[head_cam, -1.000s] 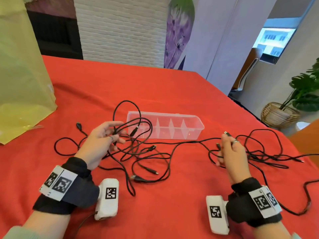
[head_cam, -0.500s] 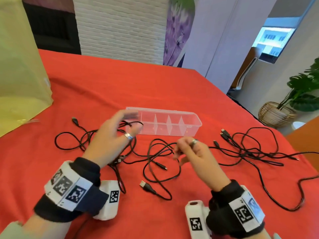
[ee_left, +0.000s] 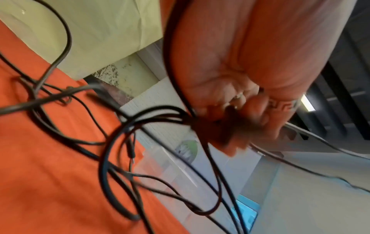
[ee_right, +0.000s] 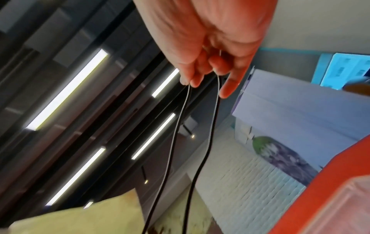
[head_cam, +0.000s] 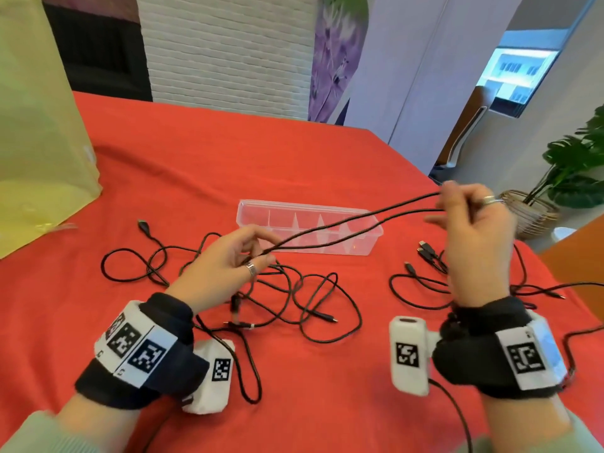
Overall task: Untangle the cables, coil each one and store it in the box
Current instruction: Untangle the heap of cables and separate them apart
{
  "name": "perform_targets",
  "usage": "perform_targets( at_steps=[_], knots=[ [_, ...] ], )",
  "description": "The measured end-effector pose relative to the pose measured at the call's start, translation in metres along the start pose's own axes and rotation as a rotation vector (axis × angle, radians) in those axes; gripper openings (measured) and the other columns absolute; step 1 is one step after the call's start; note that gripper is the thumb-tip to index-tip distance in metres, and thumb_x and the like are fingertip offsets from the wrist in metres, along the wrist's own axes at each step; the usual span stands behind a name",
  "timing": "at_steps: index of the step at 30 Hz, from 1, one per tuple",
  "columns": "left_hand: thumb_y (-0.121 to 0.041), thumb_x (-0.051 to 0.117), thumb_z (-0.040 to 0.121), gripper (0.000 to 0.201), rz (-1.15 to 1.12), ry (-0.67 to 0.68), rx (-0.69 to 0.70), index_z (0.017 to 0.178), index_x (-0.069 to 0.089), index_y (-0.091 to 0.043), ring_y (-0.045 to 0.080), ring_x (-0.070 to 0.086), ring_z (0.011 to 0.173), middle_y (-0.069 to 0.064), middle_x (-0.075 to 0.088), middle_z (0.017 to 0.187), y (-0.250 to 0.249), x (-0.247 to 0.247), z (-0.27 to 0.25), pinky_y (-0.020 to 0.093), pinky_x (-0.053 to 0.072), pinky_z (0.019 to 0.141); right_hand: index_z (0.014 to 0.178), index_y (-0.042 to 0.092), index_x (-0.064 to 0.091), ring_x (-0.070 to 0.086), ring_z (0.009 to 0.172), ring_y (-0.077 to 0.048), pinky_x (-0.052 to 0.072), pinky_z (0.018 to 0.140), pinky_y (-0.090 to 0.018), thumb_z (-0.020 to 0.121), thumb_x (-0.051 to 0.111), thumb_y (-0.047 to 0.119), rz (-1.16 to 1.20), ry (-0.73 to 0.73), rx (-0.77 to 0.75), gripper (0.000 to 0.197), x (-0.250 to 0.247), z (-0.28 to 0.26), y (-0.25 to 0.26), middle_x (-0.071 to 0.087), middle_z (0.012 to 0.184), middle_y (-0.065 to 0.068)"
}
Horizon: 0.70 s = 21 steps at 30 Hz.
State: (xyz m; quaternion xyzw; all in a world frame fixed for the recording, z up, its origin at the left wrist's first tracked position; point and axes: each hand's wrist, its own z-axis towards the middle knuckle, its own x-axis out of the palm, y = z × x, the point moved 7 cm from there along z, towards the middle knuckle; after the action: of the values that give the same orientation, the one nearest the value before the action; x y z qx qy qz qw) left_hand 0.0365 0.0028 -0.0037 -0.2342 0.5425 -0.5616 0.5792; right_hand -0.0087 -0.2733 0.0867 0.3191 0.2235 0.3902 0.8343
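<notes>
A black cable runs doubled and taut between my two hands above the red table. My right hand is raised at the right and pinches the cable's bend; in the right wrist view two strands drop from my fingertips. My left hand is lower, left of centre, its fingers curled round the strands. Below it lies a tangle of black cables. The clear plastic box, divided into compartments, stands open behind the taut cable.
A second heap of black cables lies at the right, partly behind my right wrist. A yellow bag stands at the far left of the table. A potted plant in a basket stands beyond the table's right edge.
My right hand has risen up and to the right, pulling a doubled length of cable taut out of the middle tangle. My left hand now grips that cable's other side.
</notes>
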Motion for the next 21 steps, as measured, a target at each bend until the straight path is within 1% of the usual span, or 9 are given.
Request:
perform_targets(
  at_steps=[4, 7, 10, 13, 15, 16, 18, 19, 21],
  knots=[
    [-0.015, 0.057, 0.09, 0.018, 0.14, -0.021, 0.007, 0.098, 0.059, -0.032, 0.003, 0.046, 0.056, -0.009, 0.053, 0.067, 0.009, -0.016, 0.001, 0.014, 0.038, 0.057, 0.07, 0.024, 0.047, 0.053, 0.046, 0.005, 0.043, 0.054, -0.015, 0.097, 0.047, 0.026, 0.045, -0.334, 0.102, 0.027, -0.054, 0.011, -0.025, 0.058, 0.052, 0.024],
    [-0.012, 0.051, 0.094, 0.017, 0.015, 0.026, -0.028, 0.095, 0.062, -0.025, 0.009, 0.045, 0.053, -0.006, 0.05, 0.061, 0.007, -0.01, 0.001, 0.018, 0.042, 0.052, 0.067, 0.025, 0.045, 0.053, 0.047, 0.004, 0.043, 0.055, -0.014, 0.097, 0.047, 0.024, 0.021, -0.38, 0.124, 0.03, -0.056, 0.003, -0.032, 0.057, 0.05, 0.024],
    [-0.012, 0.044, 0.097, 0.019, 0.023, 0.043, -0.007, 0.099, 0.062, -0.018, 0.002, 0.044, 0.048, -0.003, 0.047, 0.065, 0.0, -0.003, -0.001, 0.016, 0.041, 0.047, 0.067, 0.027, 0.049, 0.053, 0.058, -0.022, 0.046, 0.062, -0.041, 0.09, 0.049, 0.04, -0.151, -0.109, 0.044, 0.026, -0.012, -0.016, -0.021, 0.056, 0.059, 0.005],
    [-0.015, 0.043, 0.097, 0.018, 0.093, 0.098, 0.027, 0.099, 0.061, -0.016, -0.001, 0.044, 0.047, -0.005, 0.047, 0.066, -0.006, 0.004, -0.004, 0.008, 0.033, 0.048, 0.086, 0.027, 0.047, 0.038, 0.05, -0.004, 0.034, 0.051, -0.021, 0.088, 0.058, 0.03, -0.099, 0.268, 0.037, 0.011, 0.052, -0.046, -0.004, 0.043, 0.056, 0.008],
    [-0.022, 0.045, 0.097, 0.017, 0.085, 0.153, 0.036, 0.098, 0.061, -0.019, 0.0, 0.045, 0.053, -0.007, 0.048, 0.066, -0.009, 0.011, -0.007, 0.009, 0.035, 0.054, 0.107, 0.025, 0.037, 0.041, 0.053, -0.002, 0.032, 0.052, -0.013, 0.087, 0.063, 0.029, -0.091, 0.502, 0.018, 0.033, 0.089, -0.069, 0.01, 0.045, 0.067, 0.001],
    [-0.025, 0.045, 0.096, 0.017, 0.069, 0.168, 0.04, 0.097, 0.061, -0.02, 0.0, 0.046, 0.055, -0.009, 0.05, 0.066, -0.01, 0.014, -0.007, 0.009, 0.036, 0.056, 0.121, 0.027, 0.03, 0.05, 0.062, -0.002, 0.039, 0.06, -0.013, 0.084, 0.065, 0.038, -0.163, 0.62, -0.007, 0.052, 0.104, -0.08, 0.012, 0.052, 0.085, -0.005],
    [-0.024, 0.045, 0.097, 0.017, -0.009, 0.176, 0.018, 0.095, 0.06, -0.015, 0.001, 0.043, 0.05, -0.013, 0.051, 0.062, -0.01, 0.015, -0.007, 0.009, 0.034, 0.051, 0.138, 0.049, 0.009, 0.059, 0.095, -0.013, 0.05, 0.081, -0.033, 0.079, 0.062, 0.055, -0.399, 0.854, -0.045, 0.08, 0.124, -0.099, 0.006, 0.054, 0.118, -0.001],
    [-0.023, 0.045, 0.096, 0.018, -0.073, 0.181, -0.008, 0.094, 0.059, -0.012, 0.003, 0.037, 0.046, -0.011, 0.049, 0.06, -0.009, 0.015, -0.007, 0.012, 0.03, 0.047, 0.138, 0.053, 0.011, 0.058, 0.101, -0.016, 0.05, 0.083, -0.041, 0.079, 0.059, 0.058, -0.476, 0.943, -0.05, 0.076, 0.13, -0.104, 0.003, 0.054, 0.119, 0.005],
    [-0.027, 0.047, 0.095, 0.022, -0.211, 0.193, -0.044, 0.092, 0.059, -0.01, 0.009, 0.029, 0.045, -0.008, 0.047, 0.06, -0.01, 0.015, -0.009, 0.019, 0.023, 0.043, 0.12, 0.041, 0.048, 0.056, 0.085, -0.011, 0.05, 0.078, -0.044, 0.085, 0.056, 0.053, -0.471, 1.036, -0.041, 0.038, 0.136, -0.104, 0.001, 0.056, 0.092, 0.01]
  ],
)
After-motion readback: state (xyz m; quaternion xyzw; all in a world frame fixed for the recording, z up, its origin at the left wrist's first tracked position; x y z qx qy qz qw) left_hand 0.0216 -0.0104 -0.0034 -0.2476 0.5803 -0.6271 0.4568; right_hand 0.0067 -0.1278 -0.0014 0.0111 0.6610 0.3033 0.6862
